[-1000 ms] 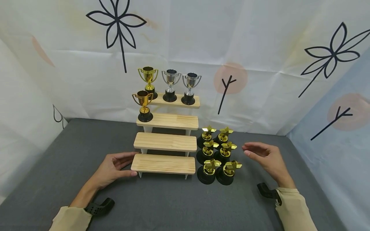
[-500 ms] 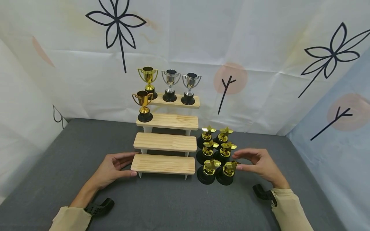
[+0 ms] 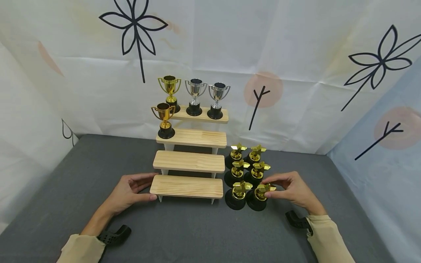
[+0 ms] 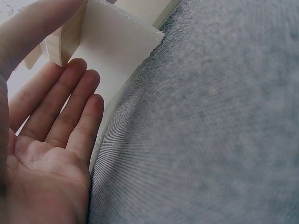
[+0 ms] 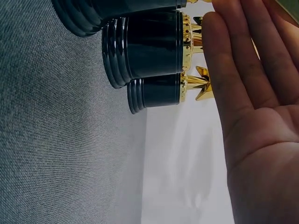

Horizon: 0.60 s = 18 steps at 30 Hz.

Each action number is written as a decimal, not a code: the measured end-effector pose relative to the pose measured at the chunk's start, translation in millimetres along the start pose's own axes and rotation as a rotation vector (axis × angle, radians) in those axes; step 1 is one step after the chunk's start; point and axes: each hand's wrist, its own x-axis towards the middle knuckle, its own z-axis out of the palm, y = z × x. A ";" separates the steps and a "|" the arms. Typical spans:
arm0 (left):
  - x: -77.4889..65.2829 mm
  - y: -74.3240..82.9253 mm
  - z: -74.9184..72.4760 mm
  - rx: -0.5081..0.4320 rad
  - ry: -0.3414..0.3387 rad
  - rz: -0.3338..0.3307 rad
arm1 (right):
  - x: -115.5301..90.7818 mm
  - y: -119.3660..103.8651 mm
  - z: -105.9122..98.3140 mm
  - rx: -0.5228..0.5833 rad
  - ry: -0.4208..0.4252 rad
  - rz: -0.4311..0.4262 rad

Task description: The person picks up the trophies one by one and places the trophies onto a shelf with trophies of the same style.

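Observation:
In the head view my left hand [image 3: 133, 190] grips the left end of the lowest plank of a wooden tiered display stand [image 3: 186, 187], thumb at the front edge and fingers behind. The left wrist view shows those fingers [image 4: 77, 105] nearly straight, tips at the stand's plank end [image 4: 70, 39]. My right hand [image 3: 292, 190] pinches the front right star trophy [image 3: 263, 190] by its gold star, thumb in front and fingers behind. That trophy stands upright on its black base. In the right wrist view only a corner of gold shows beside the fingers [image 5: 229, 65].
Several other gold star trophies [image 3: 239, 193] stand in two columns right of the stand. On its top tier are a gold cup [image 3: 169, 87] and two silver cups [image 3: 195, 89]; a bronze-coloured cup [image 3: 164, 113] stands on the tier below. Grey cloth [image 3: 197, 233] covers the table.
My right hand has moved left from beside the trophies and taken hold of the front right star trophy. My left hand has stayed at the stand.

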 end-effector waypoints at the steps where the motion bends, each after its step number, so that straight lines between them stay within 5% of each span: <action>1: 0.1 0.1 0.0 0.000 -0.001 0.000 | 0.1 -0.4 0.2 -0.004 -0.001 -0.003; 18: 0.5 0.2 -0.1 0.008 0.003 -0.017 | -3.4 -16.7 -5.1 -0.063 0.042 0.007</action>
